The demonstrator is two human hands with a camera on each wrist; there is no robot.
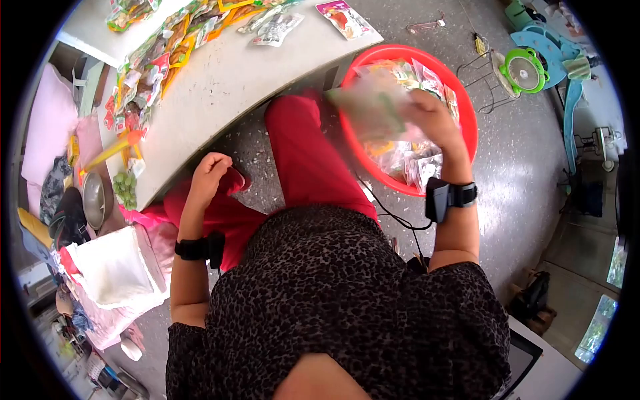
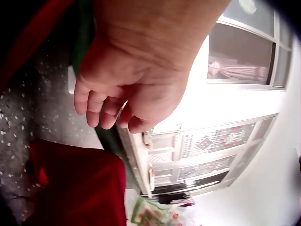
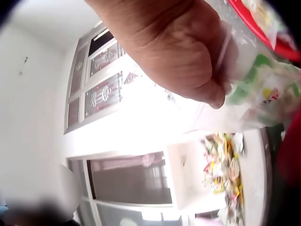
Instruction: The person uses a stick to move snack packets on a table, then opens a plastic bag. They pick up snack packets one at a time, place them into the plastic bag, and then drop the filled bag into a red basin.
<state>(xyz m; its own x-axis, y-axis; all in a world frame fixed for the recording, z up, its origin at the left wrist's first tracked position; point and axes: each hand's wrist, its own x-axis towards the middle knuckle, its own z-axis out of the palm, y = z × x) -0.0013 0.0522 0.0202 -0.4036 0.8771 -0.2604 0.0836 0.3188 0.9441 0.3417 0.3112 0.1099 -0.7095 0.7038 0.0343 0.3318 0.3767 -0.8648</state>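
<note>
My right hand (image 1: 437, 120) pinches a clear plastic bag (image 1: 377, 110) with green print, blurred in the head view, above a red basin (image 1: 471, 127). In the right wrist view the thumb and curled fingers grip the top of that bag (image 3: 270, 94), and pale packets show through its film. Small packets (image 1: 423, 170) fill the basin under it. Over my left thigh, beside the table edge, hangs my left hand (image 1: 210, 175), holding nothing. Its fingers are loosely curled in the left wrist view, palm (image 2: 136, 84) toward the camera.
A white table (image 1: 267, 73) curves along the front left, with many snack packets (image 1: 157, 73) heaped on it and one pink-and-white packet (image 1: 345, 19) near its right end. Green grapes (image 1: 125, 190) lie at its near corner. A green fan (image 1: 524, 71) stands beyond the basin.
</note>
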